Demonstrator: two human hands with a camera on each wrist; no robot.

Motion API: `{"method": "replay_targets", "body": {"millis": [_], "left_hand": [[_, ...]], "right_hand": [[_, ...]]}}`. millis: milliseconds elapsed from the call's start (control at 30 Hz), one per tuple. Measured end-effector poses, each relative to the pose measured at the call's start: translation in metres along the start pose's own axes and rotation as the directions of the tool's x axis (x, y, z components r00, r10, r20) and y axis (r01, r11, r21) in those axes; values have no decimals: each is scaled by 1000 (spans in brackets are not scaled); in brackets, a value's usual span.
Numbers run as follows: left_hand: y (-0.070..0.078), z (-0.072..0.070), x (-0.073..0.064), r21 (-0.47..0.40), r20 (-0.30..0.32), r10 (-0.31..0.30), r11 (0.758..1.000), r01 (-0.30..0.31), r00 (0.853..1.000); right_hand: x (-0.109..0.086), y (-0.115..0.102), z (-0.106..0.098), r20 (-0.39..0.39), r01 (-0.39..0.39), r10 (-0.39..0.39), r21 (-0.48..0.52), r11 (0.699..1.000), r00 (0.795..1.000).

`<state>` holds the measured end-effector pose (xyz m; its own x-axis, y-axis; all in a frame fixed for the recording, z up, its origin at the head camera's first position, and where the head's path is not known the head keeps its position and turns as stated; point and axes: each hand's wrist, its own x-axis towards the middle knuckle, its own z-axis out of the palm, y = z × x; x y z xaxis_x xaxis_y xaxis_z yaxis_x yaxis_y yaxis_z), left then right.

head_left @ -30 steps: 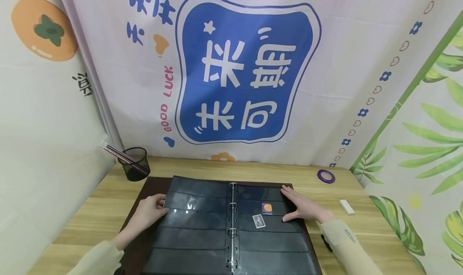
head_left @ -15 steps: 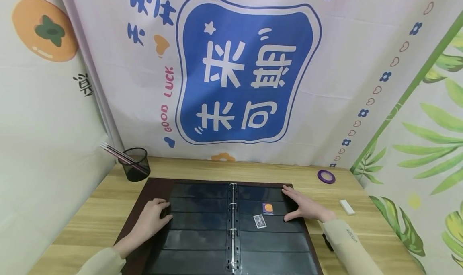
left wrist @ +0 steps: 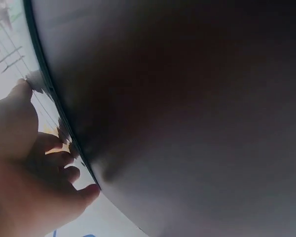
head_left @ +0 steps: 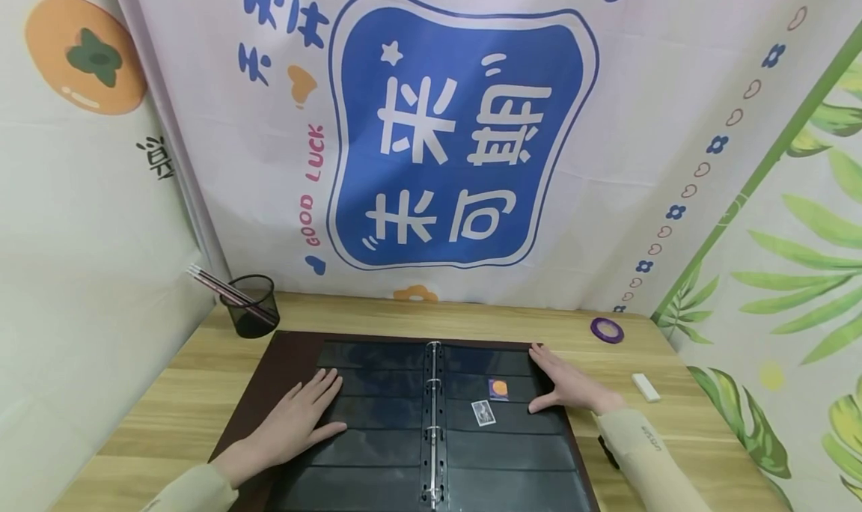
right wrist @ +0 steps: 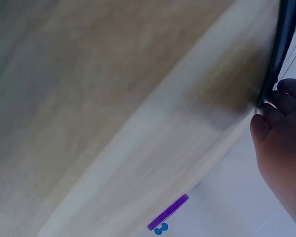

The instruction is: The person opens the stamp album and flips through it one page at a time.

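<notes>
A ring-bound stamp album lies open, its black pages divided into clear pocket strips and its cover dark brown. On the right page sit an orange-and-purple stamp and, below it, a tilted grey stamp. My left hand rests with fingers spread on the left page's outer edge. My right hand lies spread over the right page's outer edge, thumb level with the stamps. In the left wrist view the fingertips touch the page surface.
At the back left stands a black mesh cup with pencils. A purple tape roll and a white eraser lie right of the album on the wooden table. A printed cloth hangs behind.
My left hand has laid the raised left page down flat, let go of its edge and moved right, spreading its fingers on the page. The right hand has stayed nearly still.
</notes>
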<state>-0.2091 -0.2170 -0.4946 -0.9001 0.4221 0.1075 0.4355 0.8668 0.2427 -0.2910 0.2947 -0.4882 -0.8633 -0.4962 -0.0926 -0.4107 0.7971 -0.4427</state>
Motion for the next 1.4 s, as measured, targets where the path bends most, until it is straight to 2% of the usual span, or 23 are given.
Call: {"method": "replay_targets", "body": {"millis": [167,500,800,1133,1400], "left_hand": [[-1,2,0,43,14,13,999,-13,1000],[0,2,-2,68,4,41,997,-41,999],[2,0,-1,70,11,35,997,-36,999],[3,0,-1,58,29,25,998,-26,999],[4,1,-1,76,19,29,997,-31,999]], "right_hand": [[0,-2,0,-5,4,-4,-4,1000,1000],[0,0,1,-30,17,-17,-20,1000,999],[0,4,2,-49,31,-33,-34,999,998],[1,-1,0,-32,-27,26,-14,1000,999],[-1,-3,1,-68,4,-5,-28,1000,998]]}}
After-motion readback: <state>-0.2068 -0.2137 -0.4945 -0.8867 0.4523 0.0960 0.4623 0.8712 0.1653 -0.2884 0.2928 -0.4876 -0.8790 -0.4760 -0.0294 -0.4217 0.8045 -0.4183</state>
